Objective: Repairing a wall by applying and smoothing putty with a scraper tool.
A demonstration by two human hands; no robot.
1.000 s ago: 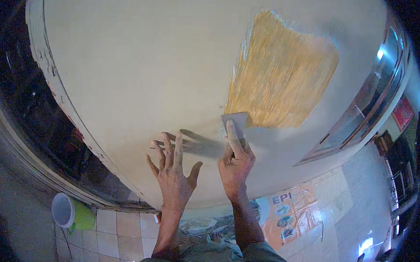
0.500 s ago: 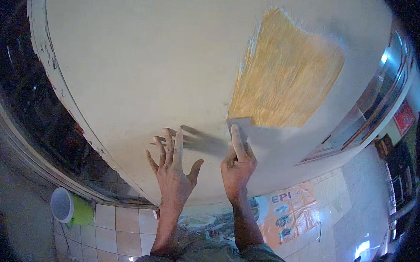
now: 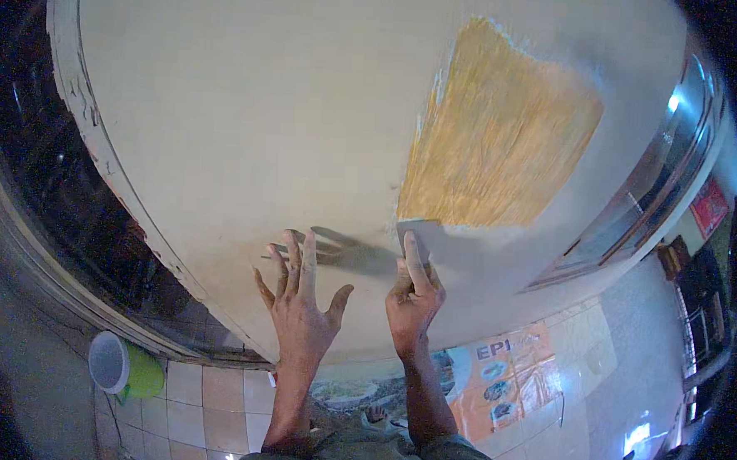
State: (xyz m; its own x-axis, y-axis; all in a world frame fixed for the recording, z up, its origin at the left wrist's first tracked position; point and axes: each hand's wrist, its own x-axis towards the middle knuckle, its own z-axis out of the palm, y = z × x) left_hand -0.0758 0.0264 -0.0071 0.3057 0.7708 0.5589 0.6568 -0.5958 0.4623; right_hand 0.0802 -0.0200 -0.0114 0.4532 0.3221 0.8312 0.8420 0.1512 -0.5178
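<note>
- The right hand pinches a flat gray piece, with one finger laid along it, just under the low left corner of a yellow patch.
- The left hand spreads wide and holds nothing; I can't quite tell if it touches the wall.
- The wall is pale.
- A window is on the right.
- Below, a green bucket and an orange sheet are on the floor.

A floor of square white and tan tiles carries a lime-green round bucket with a whitish mouth at the left and a flat, glossy orange-and-white printed sheet at the right. The smooth cream wall bears a streaky, ochre-yellow four-sided patch.
</note>
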